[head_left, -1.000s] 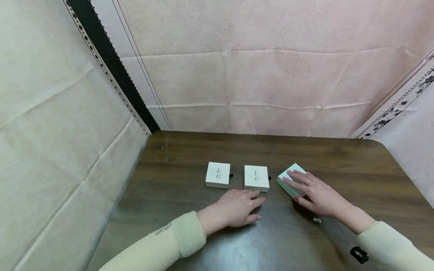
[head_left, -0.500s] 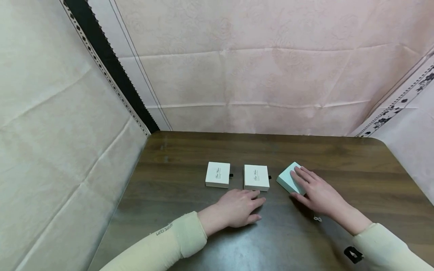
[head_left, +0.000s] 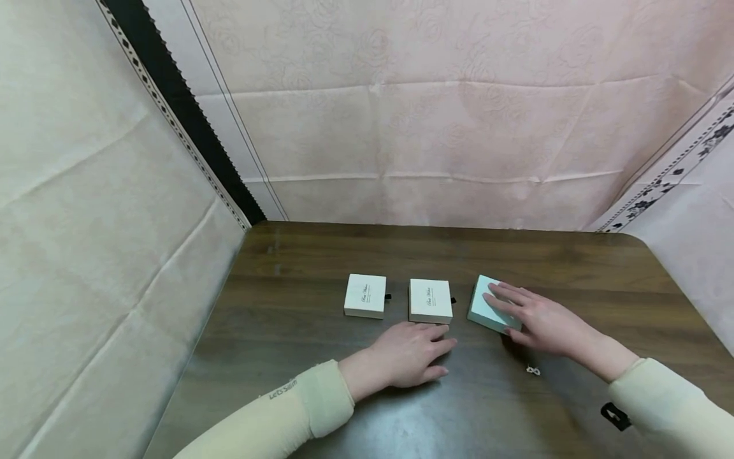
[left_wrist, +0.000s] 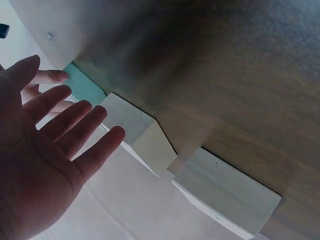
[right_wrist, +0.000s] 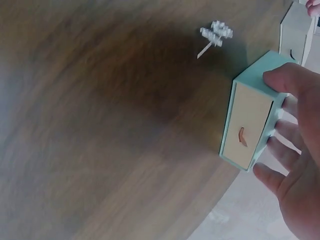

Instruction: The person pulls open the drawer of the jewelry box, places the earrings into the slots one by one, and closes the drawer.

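My right hand (head_left: 545,322) holds a mint-green drawer box (head_left: 486,312) on the table, with fingers over its top and the thumb at its near side. In the right wrist view, the pale drawer front (right_wrist: 250,117) is pushed in and carries a small brownish pull tab (right_wrist: 242,136). My left hand (head_left: 401,357) is low over the table, fingers loosely spread and holding nothing. Its fingertips are just in front of a white lettered box (head_left: 430,298). A small silver ornament with a thin stem (right_wrist: 215,35) lies on the table near the mint box.
A second white lettered box (head_left: 365,293) stands left of the first; both have short black pull tabs on their right sides. The brown wooden table (head_left: 321,248) ends at hanging pale cloths (head_left: 430,140) behind and at the sides.
The right hand has turned the mint box on the table, first one way slightly, then so its edges are closer to square with the white boxes. The left hand has hardly moved.
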`<action>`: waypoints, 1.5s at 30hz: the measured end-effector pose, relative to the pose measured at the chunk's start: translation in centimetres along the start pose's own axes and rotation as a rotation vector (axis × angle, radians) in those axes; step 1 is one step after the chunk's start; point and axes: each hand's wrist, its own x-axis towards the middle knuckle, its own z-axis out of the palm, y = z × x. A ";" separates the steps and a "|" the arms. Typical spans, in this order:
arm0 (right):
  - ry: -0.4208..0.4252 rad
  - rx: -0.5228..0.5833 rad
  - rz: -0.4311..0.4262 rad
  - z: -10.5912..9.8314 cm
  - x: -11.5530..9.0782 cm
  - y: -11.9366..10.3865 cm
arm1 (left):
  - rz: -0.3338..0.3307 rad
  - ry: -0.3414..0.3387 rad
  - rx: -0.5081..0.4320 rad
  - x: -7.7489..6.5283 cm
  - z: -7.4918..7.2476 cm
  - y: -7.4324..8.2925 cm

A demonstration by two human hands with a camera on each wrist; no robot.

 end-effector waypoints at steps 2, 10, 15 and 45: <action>0.005 -0.017 -0.027 -0.1 0.0 0.3 | 0.010 0.009 0.009 0.1 0.1 0.1; 0.061 -0.055 -0.113 -0.1 -0.1 0.8 | 0.052 0.032 0.032 0.8 0.4 0.4; 0.053 -0.052 -0.116 0.0 0.0 1.0 | 0.072 0.040 0.016 1.8 0.1 0.5; 0.050 0.200 0.302 -1.4 -3.8 2.7 | -0.047 0.121 0.206 12.2 0.2 2.6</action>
